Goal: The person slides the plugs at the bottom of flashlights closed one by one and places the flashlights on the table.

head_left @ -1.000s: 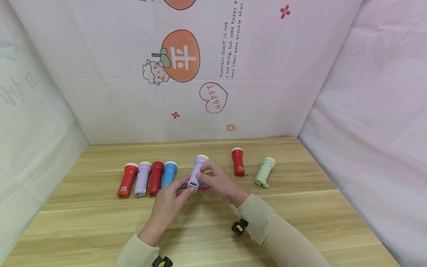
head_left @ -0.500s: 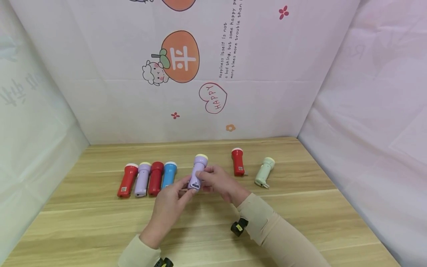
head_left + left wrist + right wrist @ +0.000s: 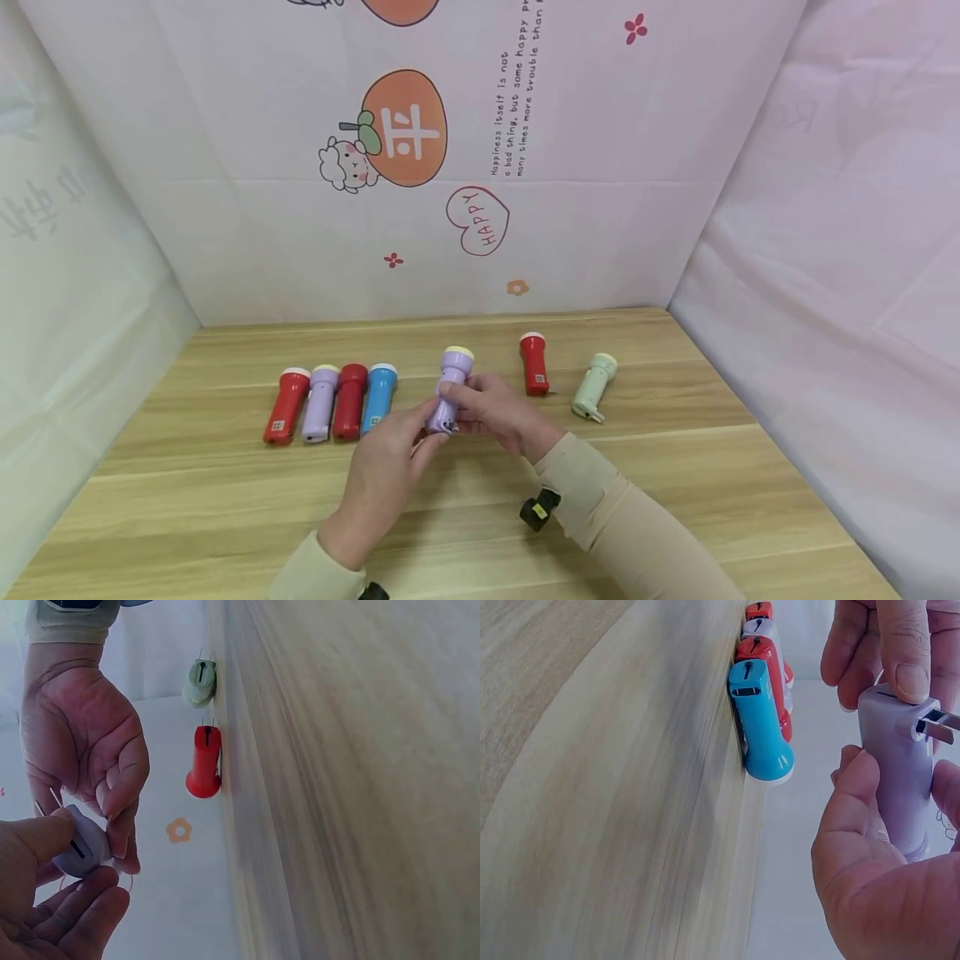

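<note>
Lilac torch [image 3: 457, 365] between two hands, prongs [image 3: 938, 730] standing out

The torch is held over the middle of the table [image 3: 480, 521], in the gap between a row of four torches and a looser pair. The right hand [image 3: 501, 410] grasps its barrel, thumb along the near side; the left hand [image 3: 384, 458] pinches the tail between thumb and fingers, the thumb lying on the end beside the prongs.

The step in hand looks like working the fold-out plug. The next move seems to call for a firm barrel grip and steady thumb pressure on the prongs, along their hinge rather than sideways, since thin blades could bend.

The prongs are flat, bright metal strips; the barrel is smooth, probably hard plastic, flaring to a round head with a pale yellow rim. In the row, the red torch [image 3: 288, 407], second lilac torch [image 3: 321, 406], dark red torch [image 3: 351, 403] and blue torch [image 3: 380, 397] show no raised prongs. At right, the short red torch [image 3: 534, 365] and pale green torch [image 3: 594, 385] have theirs out. The tabletop is pale with streaky wood grain; behind it hangs a softly creased, printed white cloth [image 3: 592, 217]
</note>
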### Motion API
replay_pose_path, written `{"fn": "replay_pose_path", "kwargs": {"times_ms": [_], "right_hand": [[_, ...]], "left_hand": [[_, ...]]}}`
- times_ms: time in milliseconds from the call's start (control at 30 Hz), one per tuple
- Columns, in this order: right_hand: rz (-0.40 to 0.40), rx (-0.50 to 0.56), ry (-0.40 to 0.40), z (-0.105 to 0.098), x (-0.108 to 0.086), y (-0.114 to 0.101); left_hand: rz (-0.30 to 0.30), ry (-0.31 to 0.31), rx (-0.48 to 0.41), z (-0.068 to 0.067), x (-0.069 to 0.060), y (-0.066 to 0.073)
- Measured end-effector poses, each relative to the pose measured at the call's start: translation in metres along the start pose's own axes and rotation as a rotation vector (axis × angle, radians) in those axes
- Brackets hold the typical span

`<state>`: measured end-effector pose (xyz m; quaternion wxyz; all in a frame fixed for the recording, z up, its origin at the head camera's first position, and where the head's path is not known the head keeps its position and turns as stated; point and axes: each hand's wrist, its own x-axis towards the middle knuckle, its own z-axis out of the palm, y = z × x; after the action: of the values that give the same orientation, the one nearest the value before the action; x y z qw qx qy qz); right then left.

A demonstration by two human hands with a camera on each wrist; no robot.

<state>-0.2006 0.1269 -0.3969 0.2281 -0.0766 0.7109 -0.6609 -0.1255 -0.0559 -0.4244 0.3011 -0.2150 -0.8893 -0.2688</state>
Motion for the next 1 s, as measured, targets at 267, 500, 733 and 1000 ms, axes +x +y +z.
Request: {"fn": "replay_pose_path", "kwargs": {"times_ms": [267, 500, 733, 1000], "right_hand": [[0.002, 0.021, -0.044, -0.0013, -0.0007, 0.0017], [0.008, 0.028, -0.073, -0.0014, -0.0030, 0.0015], [-0.004, 0.043, -0.091, -0.0011, -0.0022, 0.0016], [0.009, 0.037, -0.080, -0.0016, -0.0039, 0.0005]], "left_hand": [[-0.035, -0.011, -0.046, 0.0005, -0.0028, -0.0034], [-0.022, 0.001, -0.048, 0.0014, -0.0033, -0.0044], [0.034, 0.007, -0.013, 0.0001, -0.0026, -0.0034], [0.061, 0.011, -0.023, -0.0013, -0.0023, -0.0017]]}}
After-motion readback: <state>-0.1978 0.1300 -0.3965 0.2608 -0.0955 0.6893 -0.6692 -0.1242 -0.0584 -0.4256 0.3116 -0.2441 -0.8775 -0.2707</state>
